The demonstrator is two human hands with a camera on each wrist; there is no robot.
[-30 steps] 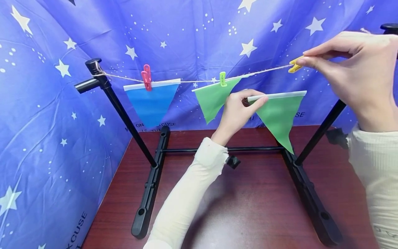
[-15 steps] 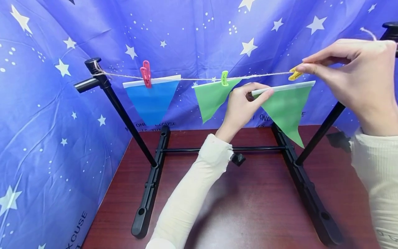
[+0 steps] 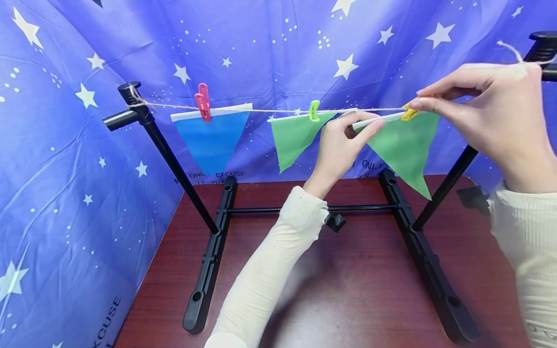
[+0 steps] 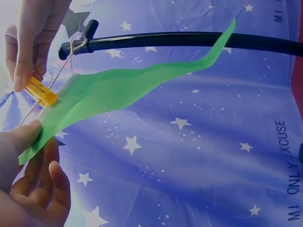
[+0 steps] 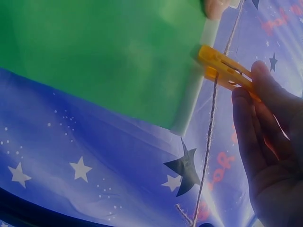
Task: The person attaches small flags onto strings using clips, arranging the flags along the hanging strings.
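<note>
My left hand (image 3: 337,145) pinches the left end of a green triangular flag (image 3: 404,145) by its white top edge. Between thumb and fingertips my right hand (image 3: 500,111) squeezes a yellow clothespin (image 3: 409,113). In the right wrist view the jaws of the yellow clothespin (image 5: 225,71) reach across the string (image 5: 211,118) and over the flag's white edge (image 5: 191,101). The left wrist view has the clothespin (image 4: 41,92) at the same edge, above my left thumb. Left of my hands, a lime clothespin (image 3: 314,111) holds another green flag (image 3: 296,137) on the string.
A red clothespin (image 3: 203,102) holds a blue flag (image 3: 213,140) farther left. The string runs between two posts of a black stand (image 3: 174,164) on a reddish-brown table (image 3: 348,290). A blue star-printed cloth (image 3: 270,48) hangs behind.
The held green flag has risen to the string and shifted slightly right with my left hand. My right hand has come down slightly, bringing the yellow clothespin onto the flag's top edge.
</note>
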